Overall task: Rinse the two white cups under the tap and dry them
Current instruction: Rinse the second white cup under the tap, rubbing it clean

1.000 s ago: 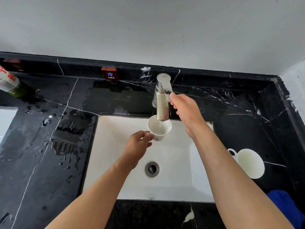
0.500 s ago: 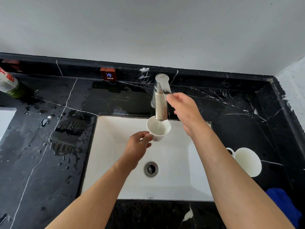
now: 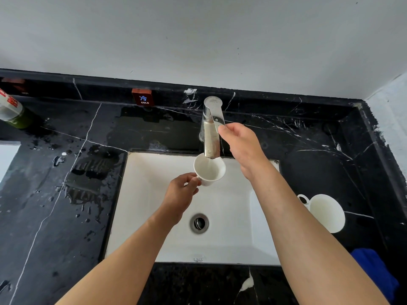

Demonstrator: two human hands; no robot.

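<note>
White cup [image 3: 209,169] under tap [image 3: 211,137], your left hand [image 3: 179,194] pinching its handle, your right hand [image 3: 241,143] fingertips pinching tap lever [image 3: 217,116], second cup [image 3: 326,211] by sink's [image 3: 231,238] right edge

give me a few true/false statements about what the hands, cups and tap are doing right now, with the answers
1. The left hand holds a white cup under the tap spout. True.
2. The right hand grips the blue cloth. False: its fingers are on the tap lever; the cloth lies at the counter's right edge.
3. The second white cup sits on the black counter, right of the sink. True.
4. The second cup is inside the sink. False: it is on the counter.
5. The counter left of the sink is dry. False: puddles and droplets show there.
</note>
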